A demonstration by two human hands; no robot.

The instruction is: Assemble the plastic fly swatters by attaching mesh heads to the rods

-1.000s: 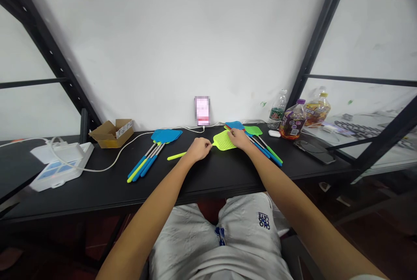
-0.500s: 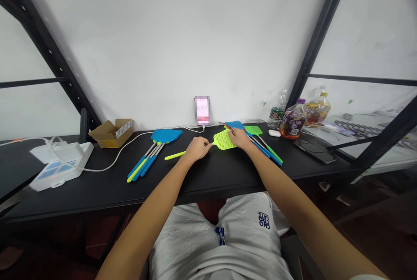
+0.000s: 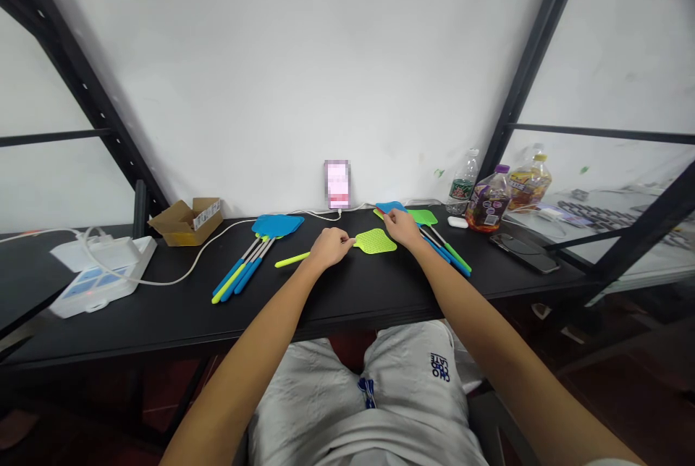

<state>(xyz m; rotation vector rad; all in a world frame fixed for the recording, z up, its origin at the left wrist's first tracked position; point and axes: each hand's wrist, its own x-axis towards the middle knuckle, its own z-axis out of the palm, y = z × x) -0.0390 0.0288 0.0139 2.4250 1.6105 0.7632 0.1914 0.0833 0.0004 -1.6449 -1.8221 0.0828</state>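
My left hand (image 3: 329, 247) is closed around the neck of a yellow-green fly swatter (image 3: 376, 241), its perforated head pointing right and its handle jutting out left. My right hand (image 3: 400, 227) is just above the far right edge of that head, fingers loosely bent and apart from it. Its fingertips are beside the pile of blue, red and green swatters (image 3: 392, 207) at the back right; whether they touch it is hard to tell. Another stack of blue and yellow-green swatters (image 3: 276, 225) lies left of my left hand, handles toward me.
A lit phone (image 3: 338, 185) with a cable leans on the wall. An open cardboard box (image 3: 187, 226) and a white power strip case (image 3: 103, 281) are at left. Bottles (image 3: 490, 200), a small white case (image 3: 457, 222) and a dark phone (image 3: 524, 253) stand or lie at right.
My right hand has let go of the yellow-green swatter's head and shifted slightly away from it. The head has dropped a little lower. My left hand keeps its grip on the neck.
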